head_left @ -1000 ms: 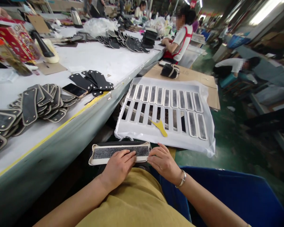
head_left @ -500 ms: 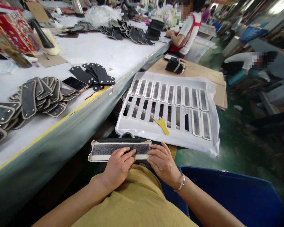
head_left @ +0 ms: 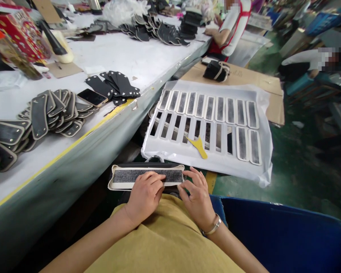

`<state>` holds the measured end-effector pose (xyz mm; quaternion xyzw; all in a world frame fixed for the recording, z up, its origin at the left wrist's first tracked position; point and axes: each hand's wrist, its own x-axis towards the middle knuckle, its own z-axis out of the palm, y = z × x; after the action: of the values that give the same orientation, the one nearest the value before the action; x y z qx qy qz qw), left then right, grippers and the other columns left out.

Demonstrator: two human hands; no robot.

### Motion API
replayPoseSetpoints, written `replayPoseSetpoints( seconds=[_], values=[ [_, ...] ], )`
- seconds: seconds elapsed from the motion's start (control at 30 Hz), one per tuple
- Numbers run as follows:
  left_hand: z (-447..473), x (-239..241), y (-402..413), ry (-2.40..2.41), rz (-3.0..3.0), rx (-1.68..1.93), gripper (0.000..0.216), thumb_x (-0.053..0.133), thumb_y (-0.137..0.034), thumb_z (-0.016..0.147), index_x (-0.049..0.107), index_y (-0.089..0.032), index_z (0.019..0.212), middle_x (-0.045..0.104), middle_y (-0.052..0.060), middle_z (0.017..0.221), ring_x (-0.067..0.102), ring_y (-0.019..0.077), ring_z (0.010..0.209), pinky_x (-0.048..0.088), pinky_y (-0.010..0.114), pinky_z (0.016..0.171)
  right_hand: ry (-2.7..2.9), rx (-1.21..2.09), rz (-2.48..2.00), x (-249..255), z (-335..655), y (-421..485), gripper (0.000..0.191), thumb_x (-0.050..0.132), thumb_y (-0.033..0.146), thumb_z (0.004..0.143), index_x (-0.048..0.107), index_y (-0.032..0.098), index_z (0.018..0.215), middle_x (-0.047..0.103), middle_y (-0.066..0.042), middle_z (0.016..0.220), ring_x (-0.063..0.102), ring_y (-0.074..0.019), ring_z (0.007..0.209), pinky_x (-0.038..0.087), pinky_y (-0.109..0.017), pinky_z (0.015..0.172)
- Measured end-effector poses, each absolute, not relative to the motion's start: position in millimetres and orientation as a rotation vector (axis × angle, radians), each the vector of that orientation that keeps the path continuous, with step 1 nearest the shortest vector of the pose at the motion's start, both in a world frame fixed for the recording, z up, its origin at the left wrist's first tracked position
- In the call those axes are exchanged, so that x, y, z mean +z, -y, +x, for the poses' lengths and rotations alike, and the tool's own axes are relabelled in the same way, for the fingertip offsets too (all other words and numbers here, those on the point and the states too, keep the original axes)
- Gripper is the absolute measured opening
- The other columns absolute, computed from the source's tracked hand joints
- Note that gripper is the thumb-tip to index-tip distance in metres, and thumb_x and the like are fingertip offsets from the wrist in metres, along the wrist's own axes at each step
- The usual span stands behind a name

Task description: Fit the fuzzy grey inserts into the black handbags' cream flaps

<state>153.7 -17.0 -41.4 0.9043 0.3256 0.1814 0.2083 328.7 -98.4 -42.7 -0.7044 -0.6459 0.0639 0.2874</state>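
White tabletop (head_left: pixel 102 53) stretches ahead and left of both hands, bearing dark pieces (head_left: pixel 39 117) and a phone (head_left: pixel 93 97). Palm down, fingers bent, the left hand (head_left: pixel 145 192) rests on the strip (head_left: pixel 123 176) beneath it, while the right hand (head_left: pixel 198 201) curls at the strip's right end; whether either clamps it, I cannot tell. Beyond the right hand lies a slotted sheet (head_left: pixel 221 165) bearing a yellow tool (head_left: pixel 199 147), with a blue bin (head_left: pixel 278 231) beside that wrist.

My left hand (head_left: pixel 146 189) touches a rough, matt, felt-like strip (head_left: pixel 125 175); my bracelet (head_left: pixel 216 224) is shiny metal. Far right lies dull cardboard (head_left: pixel 257 80); at left, a glossy phone screen (head_left: pixel 92 97).
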Motion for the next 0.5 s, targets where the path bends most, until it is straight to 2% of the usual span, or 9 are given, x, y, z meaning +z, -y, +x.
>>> replayPoseSetpoints(
  seconds=[0.13, 0.4, 0.5],
  values=[
    [157, -33, 11, -0.942, 2.436, 0.395, 0.013, 0.057, -0.017, 0.082, 0.06, -0.019, 0.069, 0.064, -0.001, 0.108, 0.051, 0.0199, 0.098, 0.042, 0.037, 0.086, 1.738, 0.178, -1.922, -41, 326, 99, 0.013, 0.053, 0.019, 0.081, 0.059, 0.019, 0.07, 0.055, -0.008, 0.113, 0.037, -0.0276, 0.125, 0.029, -0.053, 0.105],
    [169, -24, 7, -1.035, 2.429, 0.282, 0.011, 0.054, -0.014, 0.078, 0.058, -0.02, 0.07, 0.061, -0.001, 0.105, 0.051, 0.021, 0.095, 0.041, 0.036, 0.08, 1.662, 0.258, -2.025, -41, 323, 93, 0.009, 0.052, 0.016, 0.078, 0.053, 0.018, 0.069, 0.049, -0.012, 0.121, 0.037, -0.0279, 0.124, 0.033, -0.05, 0.102],
    [171, -23, 7, -1.055, 2.442, 0.261, 0.009, 0.054, -0.014, 0.076, 0.057, -0.02, 0.07, 0.061, 0.0, 0.102, 0.051, 0.0214, 0.092, 0.041, 0.036, 0.078, 1.567, 0.341, -2.04, -46, 320, 88, 0.007, 0.05, 0.012, 0.075, 0.049, 0.018, 0.077, 0.05, -0.015, 0.119, 0.038, -0.0263, 0.125, 0.037, -0.047, 0.099]
  ],
)
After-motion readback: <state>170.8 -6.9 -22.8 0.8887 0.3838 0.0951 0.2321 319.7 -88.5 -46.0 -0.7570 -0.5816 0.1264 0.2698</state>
